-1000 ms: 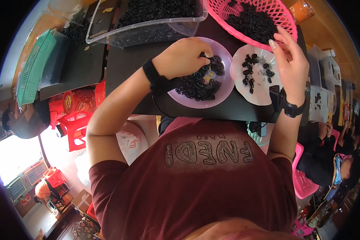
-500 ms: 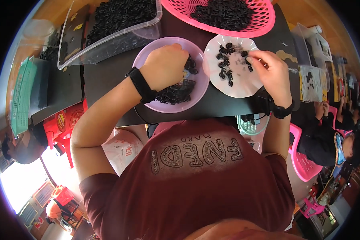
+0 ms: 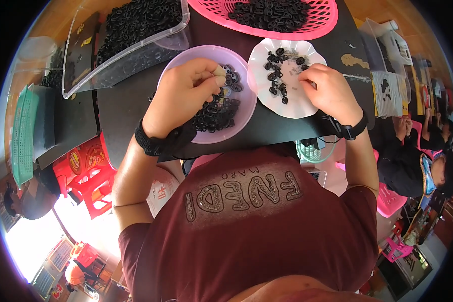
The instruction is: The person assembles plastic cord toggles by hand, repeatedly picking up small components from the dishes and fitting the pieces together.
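My left hand (image 3: pixel 183 95) hovers over the left side of a lilac bowl (image 3: pixel 248 113), its thumb and fingers pinched together; whatever may be between them is too small to make out. Inside the bowl lie many small black plastic pieces (image 3: pixel 214 118), some with two round holes. On the right, my right hand (image 3: pixel 329 89) is over a white scalloped plate (image 3: pixel 299 108), with thumb and forefinger closed near its right side. Scattered on this plate are black pieces (image 3: pixel 273 76) and small clear bits (image 3: pixel 293 73). Both wrists carry dark bands.
A clear plastic bin (image 3: pixel 151 48) heaped with black pieces stands at the back left. Behind the plate is a pink basket (image 3: pixel 322 27) of similar pieces. A green basket (image 3: pixel 24 136) is at far left. Other people sit at right, near pink chairs (image 3: pixel 390 199).
My left hand has lifted back and left from the pieces in the bowl, its fingers now pinched. The right hand stays over the plate, with its fingers drawn closer together. The whole view has shifted slightly.
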Action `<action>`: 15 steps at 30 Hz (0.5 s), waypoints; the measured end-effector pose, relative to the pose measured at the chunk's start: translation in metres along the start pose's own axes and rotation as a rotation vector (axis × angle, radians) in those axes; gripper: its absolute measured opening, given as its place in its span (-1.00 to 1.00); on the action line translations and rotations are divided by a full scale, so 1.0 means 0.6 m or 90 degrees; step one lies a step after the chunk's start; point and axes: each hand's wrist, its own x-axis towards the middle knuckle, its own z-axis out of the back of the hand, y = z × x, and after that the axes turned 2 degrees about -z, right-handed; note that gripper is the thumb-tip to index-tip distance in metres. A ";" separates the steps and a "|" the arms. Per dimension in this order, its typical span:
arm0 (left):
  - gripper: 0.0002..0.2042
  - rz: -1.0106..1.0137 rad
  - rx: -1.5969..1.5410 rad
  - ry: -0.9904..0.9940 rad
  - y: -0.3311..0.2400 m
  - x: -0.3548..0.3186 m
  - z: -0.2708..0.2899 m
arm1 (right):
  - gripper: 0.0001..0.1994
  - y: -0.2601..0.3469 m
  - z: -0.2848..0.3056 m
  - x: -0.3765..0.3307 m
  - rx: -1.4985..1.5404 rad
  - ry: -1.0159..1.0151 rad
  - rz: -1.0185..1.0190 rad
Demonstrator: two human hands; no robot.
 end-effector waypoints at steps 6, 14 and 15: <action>-0.81 0.055 -0.257 0.025 0.012 -0.023 -0.003 | -0.88 -0.002 -0.005 0.002 0.010 -0.051 -0.063; -0.83 0.045 -0.376 -0.024 0.015 -0.038 -0.012 | -0.88 -0.009 0.004 -0.006 0.053 -0.057 -0.104; -0.83 0.043 -0.376 -0.022 0.016 -0.038 -0.012 | -0.88 -0.009 0.002 -0.005 0.051 -0.059 -0.105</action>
